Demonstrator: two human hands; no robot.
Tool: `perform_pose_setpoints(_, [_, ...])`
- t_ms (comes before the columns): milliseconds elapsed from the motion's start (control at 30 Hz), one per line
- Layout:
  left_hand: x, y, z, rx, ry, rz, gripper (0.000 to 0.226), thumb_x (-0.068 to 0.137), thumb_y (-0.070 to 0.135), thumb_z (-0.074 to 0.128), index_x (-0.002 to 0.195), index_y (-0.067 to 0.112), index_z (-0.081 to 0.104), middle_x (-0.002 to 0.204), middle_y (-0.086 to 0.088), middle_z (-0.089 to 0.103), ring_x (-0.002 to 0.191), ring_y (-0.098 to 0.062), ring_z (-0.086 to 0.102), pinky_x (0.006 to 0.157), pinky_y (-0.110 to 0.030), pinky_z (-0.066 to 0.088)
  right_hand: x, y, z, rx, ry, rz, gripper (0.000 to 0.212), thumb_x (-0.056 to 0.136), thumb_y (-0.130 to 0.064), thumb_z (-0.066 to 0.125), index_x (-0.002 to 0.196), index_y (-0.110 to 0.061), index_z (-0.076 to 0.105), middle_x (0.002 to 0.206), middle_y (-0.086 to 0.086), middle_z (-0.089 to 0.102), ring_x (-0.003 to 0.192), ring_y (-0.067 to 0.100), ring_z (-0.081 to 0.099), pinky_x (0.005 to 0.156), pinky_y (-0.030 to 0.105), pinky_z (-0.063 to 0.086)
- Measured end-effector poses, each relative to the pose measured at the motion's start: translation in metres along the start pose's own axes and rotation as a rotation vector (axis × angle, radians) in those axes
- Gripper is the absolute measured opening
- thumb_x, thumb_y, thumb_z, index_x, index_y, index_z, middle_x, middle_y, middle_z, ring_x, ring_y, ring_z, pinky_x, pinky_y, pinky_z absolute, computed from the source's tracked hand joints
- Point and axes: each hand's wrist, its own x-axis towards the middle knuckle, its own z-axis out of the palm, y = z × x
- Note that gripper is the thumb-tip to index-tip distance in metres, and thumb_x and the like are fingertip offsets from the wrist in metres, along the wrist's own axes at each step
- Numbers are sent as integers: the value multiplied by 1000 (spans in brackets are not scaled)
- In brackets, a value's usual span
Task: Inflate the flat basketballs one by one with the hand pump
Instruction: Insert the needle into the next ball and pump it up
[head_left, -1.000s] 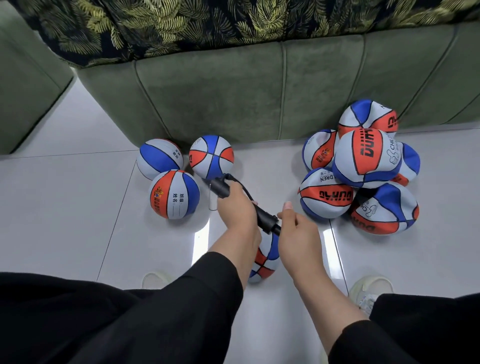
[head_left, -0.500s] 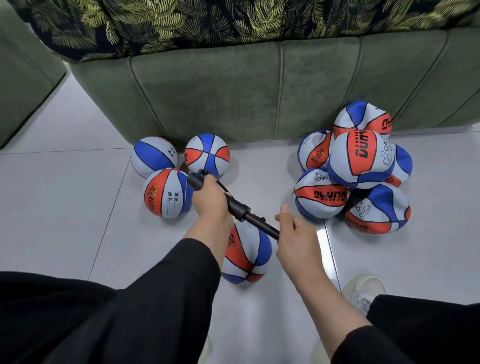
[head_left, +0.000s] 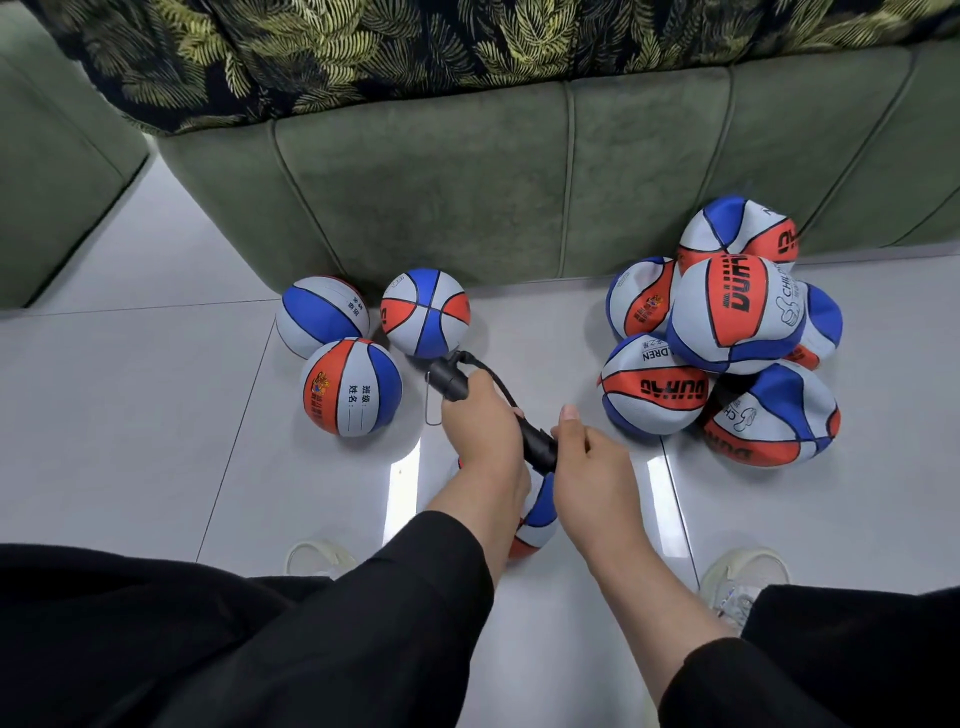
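My left hand (head_left: 483, 431) grips the barrel of the black hand pump (head_left: 452, 382), whose far end points toward the round balls. My right hand (head_left: 592, 467) grips the pump's handle end, close against the barrel. Under both hands lies a red, white and blue basketball (head_left: 537, 514), mostly hidden. A thin black hose (head_left: 498, 384) loops from the pump's far end back under my left hand. Three round balls (head_left: 353, 387) sit at the left. A heap of several dented flat balls (head_left: 727, 332) lies at the right.
A green sofa (head_left: 441, 182) with a leaf-print cover stands right behind the balls. Another green seat (head_left: 47, 171) is at the far left. The floor is glossy white tile. My shoes (head_left: 743, 577) and black-trousered knees frame the ball.
The pump was drawn out long half a second ago; now my hands are close together again, with the handle pushed in. The ball is more hidden under my hands.
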Motion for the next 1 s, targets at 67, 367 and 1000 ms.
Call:
perform_pose_setpoints(67, [4,4,-1,-9,-6,-27,12,96,29,55,96,17,56,84,-12,60,67,-22,55,64,-32,49,-2,-4,0,-3,-20,-15,57,107,-53,37,69,-12,53,61,-2,49,62,21,46,60,34,36])
perform_pose_setpoints(367, [34,37,-7,-28,81,-3,11,97,28,59,91,19,56,80,-5,59,66,-18,55,65,-33,51,-2,3,-17,5,-22,18,62,105,-57,37,98,-3,66,84,12,69,81,35,65,79,47,56])
perform_pose_setpoints(1000, [1,9,-2,-44,0,-46,18,96,30,56,105,14,59,86,-11,61,64,-21,56,61,-31,48,-5,-10,-1,28,-5,-42,54,107,-49,39,62,-19,43,57,-6,42,59,18,42,58,34,32])
